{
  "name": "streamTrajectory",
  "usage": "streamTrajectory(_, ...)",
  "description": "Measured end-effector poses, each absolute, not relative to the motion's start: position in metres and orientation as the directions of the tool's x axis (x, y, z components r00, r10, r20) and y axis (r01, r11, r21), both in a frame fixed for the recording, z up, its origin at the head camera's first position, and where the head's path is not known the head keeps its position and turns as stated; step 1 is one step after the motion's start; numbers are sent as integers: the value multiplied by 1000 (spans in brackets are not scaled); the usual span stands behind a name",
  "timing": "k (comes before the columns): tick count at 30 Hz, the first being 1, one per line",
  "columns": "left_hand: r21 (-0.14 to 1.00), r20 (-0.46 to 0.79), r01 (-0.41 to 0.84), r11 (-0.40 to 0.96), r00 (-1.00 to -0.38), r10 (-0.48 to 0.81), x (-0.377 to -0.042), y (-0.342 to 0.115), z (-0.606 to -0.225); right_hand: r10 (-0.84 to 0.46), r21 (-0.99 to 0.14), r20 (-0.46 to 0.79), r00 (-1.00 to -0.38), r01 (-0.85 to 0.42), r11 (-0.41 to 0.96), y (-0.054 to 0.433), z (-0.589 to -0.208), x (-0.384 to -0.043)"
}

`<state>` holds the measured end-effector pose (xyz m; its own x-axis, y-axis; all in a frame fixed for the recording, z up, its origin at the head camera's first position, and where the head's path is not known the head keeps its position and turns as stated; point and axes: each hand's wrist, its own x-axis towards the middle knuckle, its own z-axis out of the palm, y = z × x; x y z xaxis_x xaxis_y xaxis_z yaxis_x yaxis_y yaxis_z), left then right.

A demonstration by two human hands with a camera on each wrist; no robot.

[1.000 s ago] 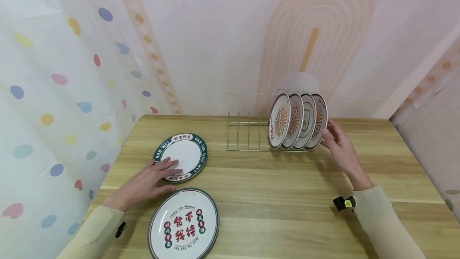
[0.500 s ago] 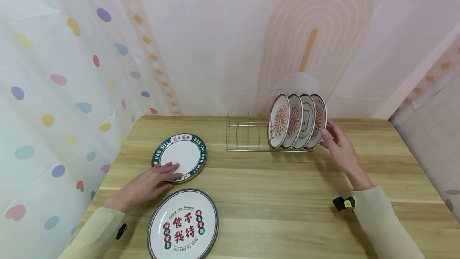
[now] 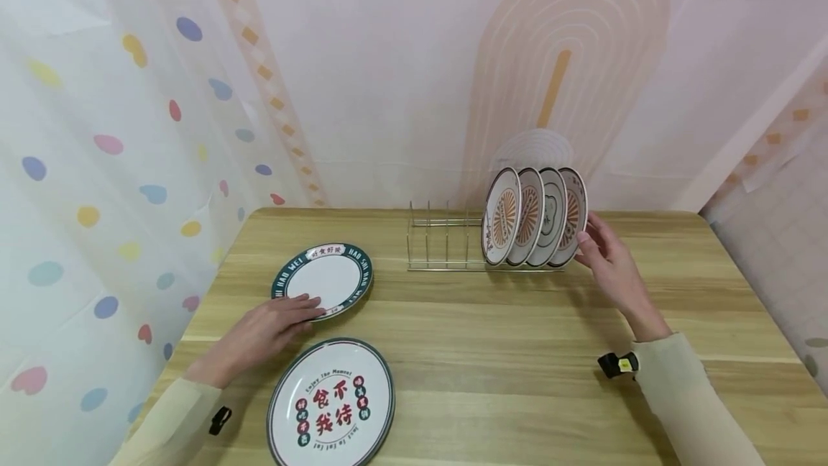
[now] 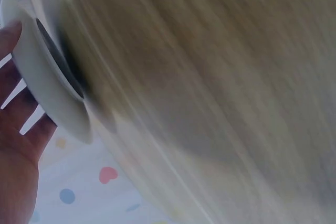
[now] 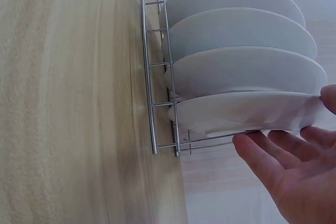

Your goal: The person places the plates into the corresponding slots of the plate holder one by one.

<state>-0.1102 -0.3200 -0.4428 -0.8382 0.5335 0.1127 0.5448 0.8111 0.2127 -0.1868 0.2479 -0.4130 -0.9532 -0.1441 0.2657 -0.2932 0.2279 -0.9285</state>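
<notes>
With its fingers over the face and the thumb underneath, my left hand (image 3: 259, 340) pinches the near edge of a green-rimmed white plate (image 3: 326, 279). That edge is raised off the table, and the left wrist view shows the plate's pale underside (image 4: 52, 82). On the right, several patterned plates stand on edge in a wire rack (image 3: 446, 268). My right hand (image 3: 611, 265) holds the rightmost plate (image 3: 572, 225) by its outer rim. Seen from the right wrist, its fingers (image 5: 257, 161) lie against that plate's back, with the thumb at the rim.
A larger dark-rimmed white plate (image 3: 331, 401) with red lettering lies flat at the front left. Thin upright wires divide the rack's left half. A patterned curtain (image 3: 388, 92) hangs right behind the wooden table (image 3: 491, 365).
The green-rimmed plate, flat before, now has its near edge tilted up. My left hand has shifted slightly and taken hold of that edge. The right hand stays at the rightmost plate.
</notes>
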Motion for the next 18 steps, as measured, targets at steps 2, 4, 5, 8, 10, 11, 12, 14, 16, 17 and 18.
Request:
streamTrajectory(2,212,165,553,806,-833,528,-110,-319,-442,-145,-929,266,-953,-294,225,248,-413,-187)
streamTrajectory(4,204,219,565,799,-822,526,-110,-318,-440,-146,-930,264,-953,-292,223,247,-412,-188)
streamTrajectory(5,200,245,570,797,-816,523,-110,-317,-439,-146,-931,262,-954,-290,223,247,-412,-188)
streamTrajectory(8,186,311,589,786,-794,522,-111,-315,-436,-147,-932,257,-955,-285,223,247,-412,-187)
streamTrajectory(10,178,347,599,781,-781,520,-111,-313,-433,-147,-932,257,-955,-285,222,248,-411,-187)
streamTrajectory(11,170,367,604,779,-772,518,-112,-312,-431,-148,-932,258,-955,-286,222,248,-411,-188)
streamTrajectory(12,163,385,605,779,-766,515,-112,-310,-430,-149,-932,258,-955,-287,221,248,-410,-188)
streamTrajectory(14,149,424,606,781,-753,503,-112,-308,-426,-151,-931,261,-953,-290,222,248,-410,-189)
streamTrajectory(16,131,462,599,790,-742,486,-113,-305,-422,-153,-931,263,-953,-292,221,248,-410,-190)
streamTrajectory(17,124,479,593,795,-738,476,-113,-303,-421,-155,-931,263,-952,-293,219,248,-410,-190)
streamTrajectory(18,120,494,587,801,-735,465,-113,-301,-419,-155,-931,262,-952,-292,219,249,-410,-190)
